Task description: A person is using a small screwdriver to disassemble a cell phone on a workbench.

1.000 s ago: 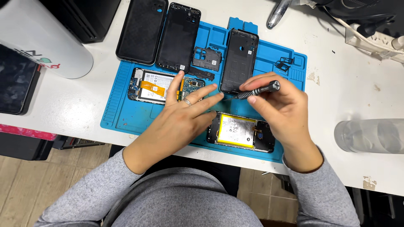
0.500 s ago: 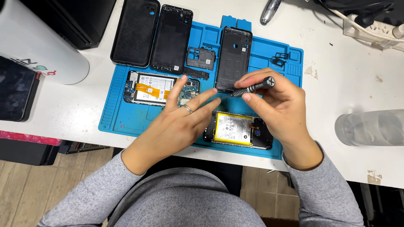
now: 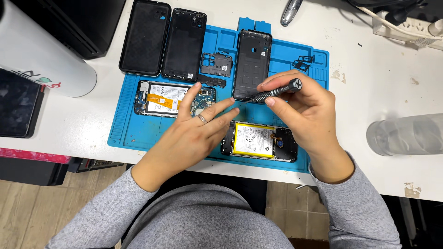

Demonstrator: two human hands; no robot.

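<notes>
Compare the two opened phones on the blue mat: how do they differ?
The upper opened phone has a white-labelled battery crossed by an orange ribbon; the lower opened phone has a yellow battery. The left hand covers the upper phone's right end with its fingers; the lower phone lies under the right hand, which holds a screwdriver. Both lie lengthwise on the blue mat, insides up.

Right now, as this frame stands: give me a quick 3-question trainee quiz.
1. True or false: the right hand holds the screwdriver.
2. What lies under the opened phones? A) blue mat B) wooden tray C) green towel
3. Fill in: the opened phone nearest the person shows a ___ battery.

Key
1. True; the left hand is open, fingers spread over the mat.
2. A
3. Yellow
</notes>
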